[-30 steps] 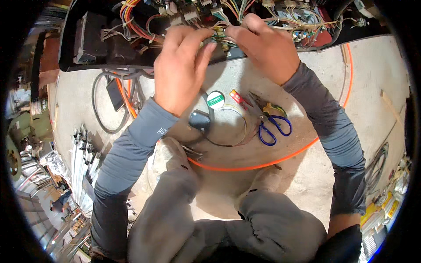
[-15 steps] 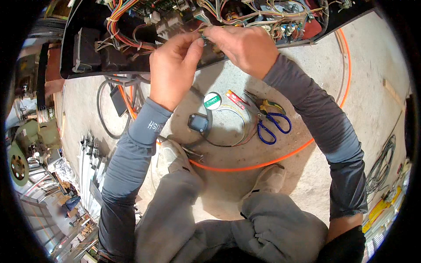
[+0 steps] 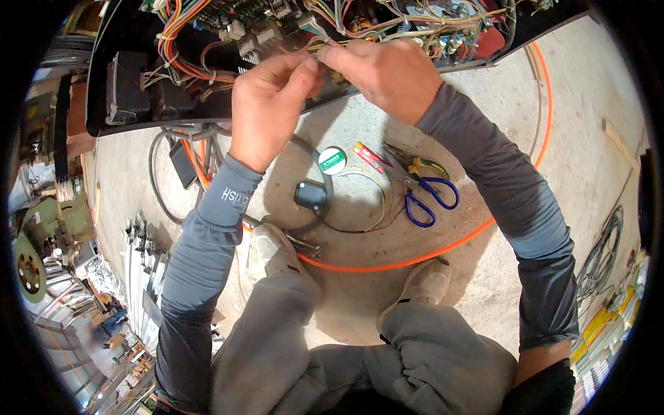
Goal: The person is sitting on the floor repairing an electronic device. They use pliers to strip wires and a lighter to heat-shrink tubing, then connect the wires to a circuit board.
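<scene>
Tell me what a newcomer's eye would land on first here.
Probably the bright orange cord, curving below the picture's middle and up its right side. Next, the blue-handled scissors inside that curve. Then the open black housing along the top, crowded with colourful wires, where the left hand and right hand are close together.

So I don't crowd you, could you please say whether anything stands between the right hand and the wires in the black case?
Nothing visible does: the right hand is right beside the wires in the black case; the scissors lie on the floor.
</scene>
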Motion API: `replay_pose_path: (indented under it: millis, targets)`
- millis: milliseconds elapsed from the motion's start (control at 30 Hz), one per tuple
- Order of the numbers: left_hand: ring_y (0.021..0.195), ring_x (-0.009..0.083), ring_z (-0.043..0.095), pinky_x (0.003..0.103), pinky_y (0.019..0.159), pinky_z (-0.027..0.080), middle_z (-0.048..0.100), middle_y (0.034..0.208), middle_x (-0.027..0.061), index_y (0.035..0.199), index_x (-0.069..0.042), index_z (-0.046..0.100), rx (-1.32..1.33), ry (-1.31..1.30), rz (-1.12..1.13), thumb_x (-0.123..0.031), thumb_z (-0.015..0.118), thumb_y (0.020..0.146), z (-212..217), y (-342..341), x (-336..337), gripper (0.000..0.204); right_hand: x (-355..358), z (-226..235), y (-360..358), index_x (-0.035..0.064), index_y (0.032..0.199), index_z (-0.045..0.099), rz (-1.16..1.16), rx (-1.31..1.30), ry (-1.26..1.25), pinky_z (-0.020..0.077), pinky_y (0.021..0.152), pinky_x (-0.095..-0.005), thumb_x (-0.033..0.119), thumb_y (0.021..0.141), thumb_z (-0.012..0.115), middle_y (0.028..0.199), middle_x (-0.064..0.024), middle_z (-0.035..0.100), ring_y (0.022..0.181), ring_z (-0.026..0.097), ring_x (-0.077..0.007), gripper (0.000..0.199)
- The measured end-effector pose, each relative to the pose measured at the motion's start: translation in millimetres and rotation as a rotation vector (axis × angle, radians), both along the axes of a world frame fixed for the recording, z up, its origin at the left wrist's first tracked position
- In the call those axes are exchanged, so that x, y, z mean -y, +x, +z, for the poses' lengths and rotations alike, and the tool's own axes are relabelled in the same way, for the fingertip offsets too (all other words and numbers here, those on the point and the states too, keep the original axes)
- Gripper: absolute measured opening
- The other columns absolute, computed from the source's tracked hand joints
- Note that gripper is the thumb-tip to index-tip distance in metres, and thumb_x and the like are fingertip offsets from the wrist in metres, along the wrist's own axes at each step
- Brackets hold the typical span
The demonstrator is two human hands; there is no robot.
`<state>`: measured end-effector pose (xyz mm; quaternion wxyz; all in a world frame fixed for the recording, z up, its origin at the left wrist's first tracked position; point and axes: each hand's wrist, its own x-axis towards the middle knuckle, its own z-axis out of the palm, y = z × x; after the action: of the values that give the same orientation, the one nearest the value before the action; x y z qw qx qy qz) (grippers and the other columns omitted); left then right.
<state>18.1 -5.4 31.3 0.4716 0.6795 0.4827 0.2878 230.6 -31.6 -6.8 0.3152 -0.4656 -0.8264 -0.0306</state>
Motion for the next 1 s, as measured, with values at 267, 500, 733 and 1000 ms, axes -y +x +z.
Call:
replay_pose_path:
  millis: [267, 500, 733, 1000]
  targets:
    - [0.089, 0.0146, 0.073, 0.029, 0.082, 0.062, 0.076, 0.099, 0.0081, 0.113, 0.007, 0.072, -0.069, 0.037, -0.103, -0.012, 0.062, 0.103, -2.7, -3.6, -6.9, 0.023, 1.7, -2.4, -2.1, 0.014, 0.104, 0.061, 0.022, 0.061, 0.11, 0.0572, 0.058, -0.0435, 0.018, 0.092, 0.06, 0.08, -0.007, 0.07, 0.07, 0.073, -0.0285, 0.013]
    - [0.071, 0.0174, 0.072, 0.032, 0.068, 0.057, 0.075, 0.078, 0.0116, 0.099, 0.001, 0.075, -0.216, 0.33, -0.005, -0.023, 0.07, 0.091, -7.8, 6.5, -7.2, 0.026, 4.1, 21.9, -6.4, 0.0064, 0.096, 0.056, 0.066, 0.059, 0.029, 0.0558, 0.062, -0.0446, 0.014, 0.091, 0.061, 0.079, -0.0136, 0.068, 0.069, 0.07, -0.0329, 0.01]
    - [0.071, 0.013, 0.073, 0.03, 0.065, 0.057, 0.077, 0.08, 0.0113, 0.102, 0.001, 0.076, -0.244, 0.392, 0.079, -0.026, 0.073, 0.094, -11.9, 14.1, 1.5, 0.028, -6.8, -1.8, -12.2, 0.0118, 0.101, 0.06, 0.025, 0.136, 0.181, 0.0575, 0.061, -0.0426, 0.017, 0.091, 0.06, 0.079, -0.0071, 0.069, 0.071, 0.073, -0.0279, 0.012]
    - [0.072, 0.0427, 0.067, 0.047, 0.062, 0.052, 0.067, 0.078, 0.0222, 0.088, -0.001, 0.069, -0.428, 0.655, -0.023, -0.031, 0.069, 0.094, -4.1, 16.9, -1.8, 0.031, -2.6, 1.3, -9.6, 0.0083, 0.097, 0.058, 0.015, 0.121, -0.06, 0.0577, 0.06, -0.0453, 0.018, 0.091, 0.062, 0.09, -0.0111, 0.07, 0.074, 0.073, -0.0322, 0.012]
